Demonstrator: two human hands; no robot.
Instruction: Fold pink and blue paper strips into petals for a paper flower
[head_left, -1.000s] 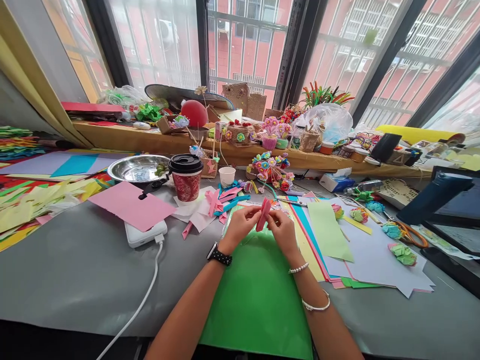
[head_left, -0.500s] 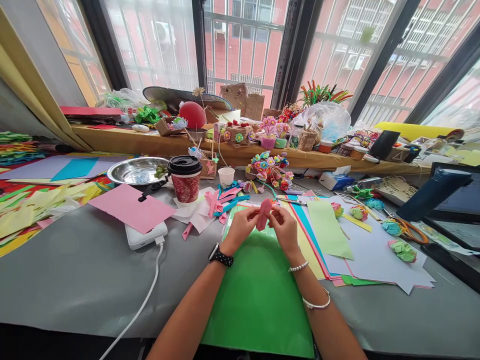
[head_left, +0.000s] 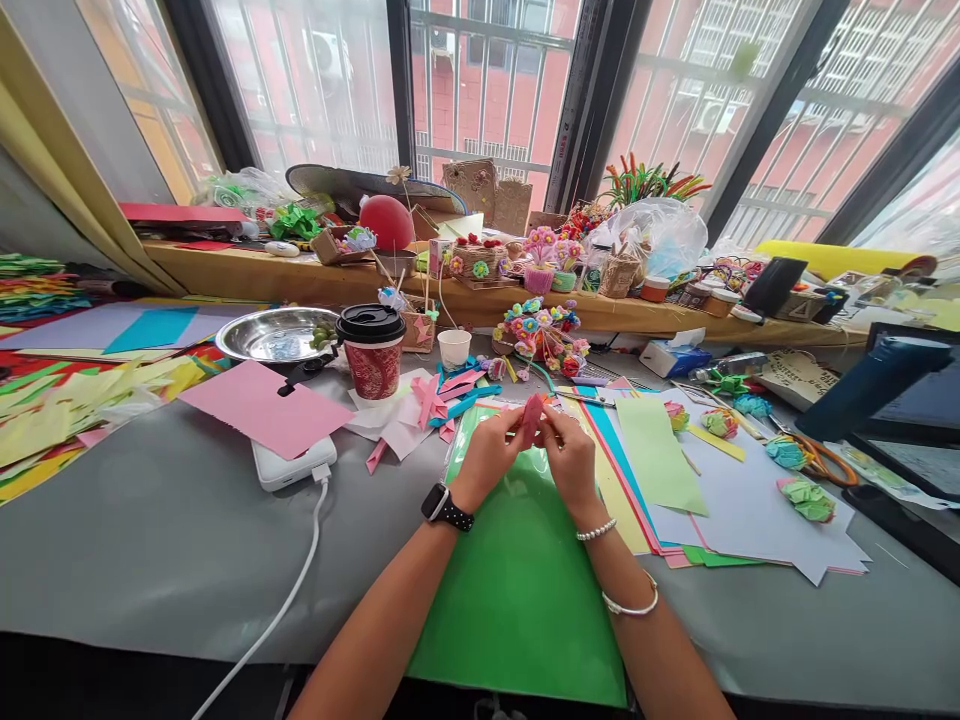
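Both of my hands pinch one small piece of folded pink paper (head_left: 532,420) above the far end of a green plastic folder (head_left: 525,580). My left hand (head_left: 487,455) grips its left side, and my right hand (head_left: 571,455) has its fingers closed at the right side. The paper stands upright, narrow side toward me; the fingers cover its lower part. Left of my hands lie pink and blue folded paper strips (head_left: 450,392) on white tissue. Coloured paper sheets (head_left: 720,490) and a light green sheet (head_left: 656,455) are spread to the right.
A red cup with a black lid (head_left: 373,355) and a metal bowl (head_left: 247,335) stand at the left. A pink sheet (head_left: 266,410) lies over a white power bank (head_left: 296,465) with a cable. Orange-handled scissors (head_left: 829,468) and crumpled paper flowers (head_left: 806,498) lie at the right.
The folded pink paper has turned from showing its broad face to a narrower side. My left hand has rolled slightly, and the watch face shows more.
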